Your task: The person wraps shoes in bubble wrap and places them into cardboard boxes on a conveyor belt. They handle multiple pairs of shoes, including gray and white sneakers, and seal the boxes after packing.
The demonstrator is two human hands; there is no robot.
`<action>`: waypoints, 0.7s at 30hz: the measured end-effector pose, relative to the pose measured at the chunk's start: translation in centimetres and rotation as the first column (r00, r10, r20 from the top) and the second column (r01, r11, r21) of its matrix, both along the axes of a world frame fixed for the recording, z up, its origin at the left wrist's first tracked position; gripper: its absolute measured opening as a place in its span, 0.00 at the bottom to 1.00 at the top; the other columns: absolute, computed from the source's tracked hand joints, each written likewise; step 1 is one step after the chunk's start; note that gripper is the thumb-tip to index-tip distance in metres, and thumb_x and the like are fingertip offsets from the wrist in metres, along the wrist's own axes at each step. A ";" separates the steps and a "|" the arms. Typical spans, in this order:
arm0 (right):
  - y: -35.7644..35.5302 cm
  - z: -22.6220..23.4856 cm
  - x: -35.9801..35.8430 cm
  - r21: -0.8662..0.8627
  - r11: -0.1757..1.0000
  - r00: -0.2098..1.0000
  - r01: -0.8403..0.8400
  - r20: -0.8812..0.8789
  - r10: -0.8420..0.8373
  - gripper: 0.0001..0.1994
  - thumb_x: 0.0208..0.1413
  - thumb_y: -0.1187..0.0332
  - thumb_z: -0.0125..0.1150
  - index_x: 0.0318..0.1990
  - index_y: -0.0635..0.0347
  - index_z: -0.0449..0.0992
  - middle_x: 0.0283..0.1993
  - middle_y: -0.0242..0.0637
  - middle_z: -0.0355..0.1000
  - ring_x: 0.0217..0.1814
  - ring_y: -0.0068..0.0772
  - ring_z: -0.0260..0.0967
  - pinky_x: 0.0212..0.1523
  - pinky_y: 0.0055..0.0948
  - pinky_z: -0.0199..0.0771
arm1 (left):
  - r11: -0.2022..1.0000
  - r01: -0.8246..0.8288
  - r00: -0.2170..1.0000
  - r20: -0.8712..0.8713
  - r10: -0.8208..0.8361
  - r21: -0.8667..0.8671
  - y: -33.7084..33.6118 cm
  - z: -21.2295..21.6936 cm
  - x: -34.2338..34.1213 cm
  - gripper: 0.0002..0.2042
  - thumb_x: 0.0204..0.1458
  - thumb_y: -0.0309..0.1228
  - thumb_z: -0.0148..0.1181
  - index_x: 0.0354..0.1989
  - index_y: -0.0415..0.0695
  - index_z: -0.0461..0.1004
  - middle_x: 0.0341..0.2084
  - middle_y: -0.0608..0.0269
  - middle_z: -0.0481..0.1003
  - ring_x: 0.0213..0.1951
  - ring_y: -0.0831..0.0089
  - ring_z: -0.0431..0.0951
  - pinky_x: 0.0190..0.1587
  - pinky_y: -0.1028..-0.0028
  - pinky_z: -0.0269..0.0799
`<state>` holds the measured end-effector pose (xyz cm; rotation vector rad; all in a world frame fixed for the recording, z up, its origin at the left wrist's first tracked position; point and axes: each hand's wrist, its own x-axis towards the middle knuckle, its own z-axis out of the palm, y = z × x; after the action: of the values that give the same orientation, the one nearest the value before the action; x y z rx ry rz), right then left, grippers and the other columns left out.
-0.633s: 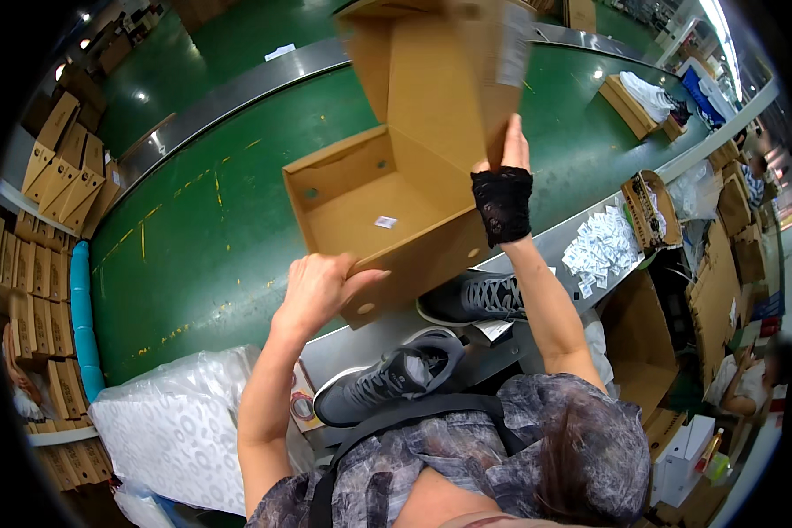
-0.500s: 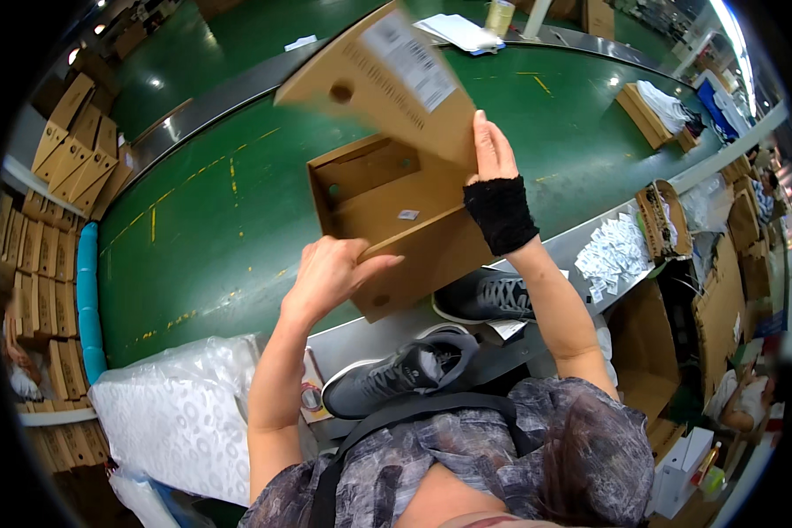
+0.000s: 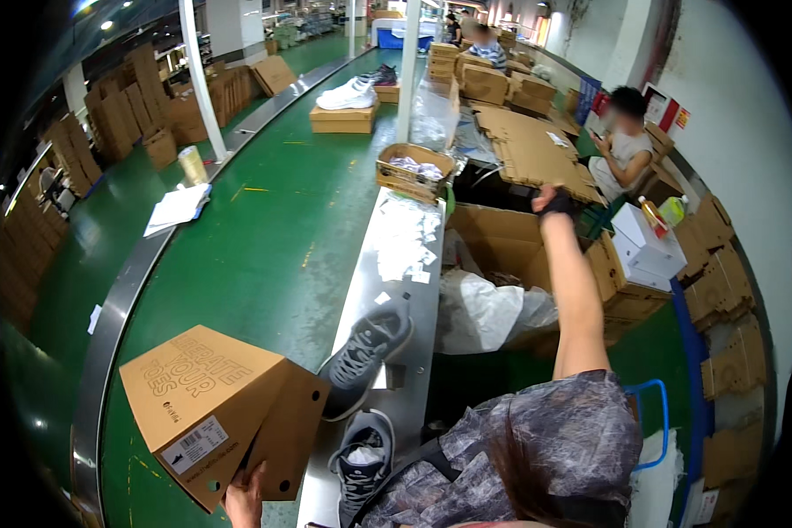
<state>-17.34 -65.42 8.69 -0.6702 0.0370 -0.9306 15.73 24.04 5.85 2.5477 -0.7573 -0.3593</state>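
My left hand (image 3: 245,497) grips the lower edge of a brown cardboard shoe box (image 3: 211,396), its printed lid tilted over the body at the lower left. A dark grey sneaker (image 3: 368,356) with pale laces lies on the metal ledge (image 3: 361,304) just right of the box. Its mate (image 3: 363,466), with white stuffing in the opening, rests closer to me. My right hand (image 3: 552,201), with a black wrist wrap, reaches far out over the large open carton (image 3: 493,233). Its fingers are blurred, so what it may hold cannot be told.
Small white packets (image 3: 407,238) are heaped on the ledge beside a cut-down box (image 3: 414,176). The green belt (image 3: 255,264) carries papers and a box with white shoes (image 3: 348,95). A seated person (image 3: 625,150) is at the right, near white boxes (image 3: 647,246).
The view has swung to the right. The lid has come down over the shoe box, which my left hand now holds. My right hand has left the lid and stretched out over the carton.
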 end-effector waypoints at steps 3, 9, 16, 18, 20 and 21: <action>11.5 6.4 11.4 0.106 0.773 0.775 0.626 -0.197 -0.600 0.09 0.55 0.59 0.53 0.39 0.49 0.71 0.24 0.32 0.71 0.10 0.23 0.52 0.11 0.22 0.55 | 0.843 -0.424 0.895 -0.012 0.445 -0.332 1.4 0.3 -2.8 0.20 0.44 0.45 0.60 0.31 0.36 0.73 0.26 0.48 0.73 0.29 0.60 0.75 0.35 0.67 0.67; 32.8 1.2 19.2 -0.587 0.796 0.764 -0.152 -0.580 -0.282 0.13 0.52 0.70 0.55 0.45 0.53 0.64 0.26 0.35 0.68 0.22 0.21 0.63 0.21 0.20 0.61 | 0.993 0.068 0.977 0.195 -0.085 0.092 0.6 1.9 -1.2 0.13 0.54 0.33 0.47 0.47 0.49 0.71 0.35 0.52 0.73 0.35 0.54 0.73 0.36 0.62 0.68; 55.3 -0.2 29.1 -0.967 -0.167 0.964 -0.192 -0.155 -0.215 0.40 0.36 0.59 0.67 0.58 0.64 0.55 0.61 0.52 0.50 0.63 0.53 0.48 0.60 0.44 0.49 | 0.973 -0.171 0.905 -0.366 0.217 0.156 -3.9 7.2 -1.3 0.24 0.51 0.51 0.47 0.52 0.50 0.69 0.43 0.59 0.73 0.48 0.68 0.71 0.50 0.69 0.65; 59.9 0.8 31.3 -0.915 -0.392 0.995 -0.100 -0.104 -0.011 0.43 0.35 0.56 0.68 0.59 0.61 0.52 0.63 0.51 0.47 0.65 0.53 0.43 0.61 0.49 0.42 | 0.929 0.061 0.763 0.584 -0.278 0.364 -1.9 -4.5 -1.0 0.24 0.52 0.48 0.47 0.53 0.47 0.66 0.50 0.60 0.67 0.55 0.65 0.62 0.57 0.68 0.56; 60.8 -0.3 34.1 -0.844 -0.527 0.991 0.101 0.131 -0.019 0.42 0.39 0.52 0.65 0.61 0.59 0.51 0.62 0.50 0.49 0.63 0.50 0.47 0.58 0.47 0.46 | 0.950 -0.313 0.928 -0.209 0.309 0.012 -4.1 4.0 -3.0 0.24 0.50 0.51 0.50 0.45 0.42 0.71 0.44 0.54 0.71 0.52 0.60 0.65 0.57 0.66 0.55; 59.8 -2.2 35.0 -0.910 -0.396 0.992 0.123 0.119 0.034 0.43 0.38 0.52 0.65 0.60 0.59 0.52 0.61 0.50 0.52 0.62 0.49 0.50 0.57 0.46 0.47 | 0.952 -0.305 0.944 -0.125 0.304 0.014 -4.9 4.0 -4.4 0.25 0.50 0.52 0.50 0.42 0.41 0.73 0.40 0.52 0.72 0.50 0.59 0.67 0.56 0.66 0.55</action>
<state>17.67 -5.64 6.53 -2.4129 -1.0866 -0.8619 11.38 19.10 9.87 2.5550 -0.3084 -0.4081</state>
